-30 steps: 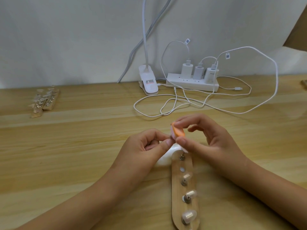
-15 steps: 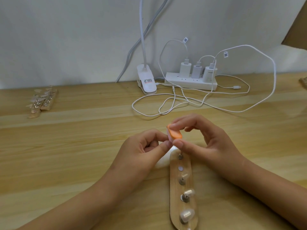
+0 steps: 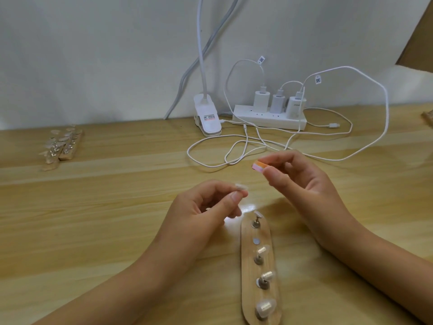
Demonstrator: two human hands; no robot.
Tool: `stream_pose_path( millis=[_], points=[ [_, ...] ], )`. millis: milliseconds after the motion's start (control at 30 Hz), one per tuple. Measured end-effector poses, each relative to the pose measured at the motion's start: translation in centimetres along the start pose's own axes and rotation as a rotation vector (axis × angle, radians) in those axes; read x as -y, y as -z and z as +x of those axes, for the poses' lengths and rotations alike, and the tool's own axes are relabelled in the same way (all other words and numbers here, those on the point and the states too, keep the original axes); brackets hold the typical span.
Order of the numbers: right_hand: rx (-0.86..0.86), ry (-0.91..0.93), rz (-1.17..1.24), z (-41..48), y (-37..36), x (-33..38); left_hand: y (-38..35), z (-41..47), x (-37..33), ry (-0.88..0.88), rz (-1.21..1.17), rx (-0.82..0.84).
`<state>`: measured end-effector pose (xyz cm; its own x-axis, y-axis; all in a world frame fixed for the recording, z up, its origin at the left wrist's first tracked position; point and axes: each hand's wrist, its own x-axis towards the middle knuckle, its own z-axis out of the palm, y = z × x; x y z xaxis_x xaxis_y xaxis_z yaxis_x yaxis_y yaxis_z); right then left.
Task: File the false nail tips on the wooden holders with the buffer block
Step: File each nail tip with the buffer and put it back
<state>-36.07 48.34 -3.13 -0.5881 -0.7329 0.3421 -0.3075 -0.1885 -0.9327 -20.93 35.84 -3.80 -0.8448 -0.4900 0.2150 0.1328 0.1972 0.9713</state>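
My left hand pinches a clear false nail tip on its small stand between thumb and fingers, lifted above the table. My right hand pinches the small orange and pink buffer block, held up and apart from the nail tip. Below and between the hands lies a long wooden holder with several nail tips standing on metal pegs; one bare round magnet spot sits second from its far end.
More wooden holders with nail tips lie at the far left. A white lamp clip, a power strip with chargers and looping white cables occupy the back of the wooden table. Another wooden piece pokes in at the right edge.
The hands have drawn apart: the buffer block, earlier pressed against the nail tip, moved up and right, while the left hand shifted left and down with the tip.
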Motion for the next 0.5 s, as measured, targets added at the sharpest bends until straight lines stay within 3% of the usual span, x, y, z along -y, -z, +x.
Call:
stream_pose_path(
  millis=[300, 500],
  points=[
    [0.156, 0.039, 0.076, -0.62, -0.34, 0.53, -0.02, 0.19, -0.04, 0.014, -0.064, -0.027],
    [0.135, 0.017, 0.072, -0.5, -0.29, 0.67, 0.15, 0.27, 0.07, 0.045, -0.095, -0.034]
  ],
)
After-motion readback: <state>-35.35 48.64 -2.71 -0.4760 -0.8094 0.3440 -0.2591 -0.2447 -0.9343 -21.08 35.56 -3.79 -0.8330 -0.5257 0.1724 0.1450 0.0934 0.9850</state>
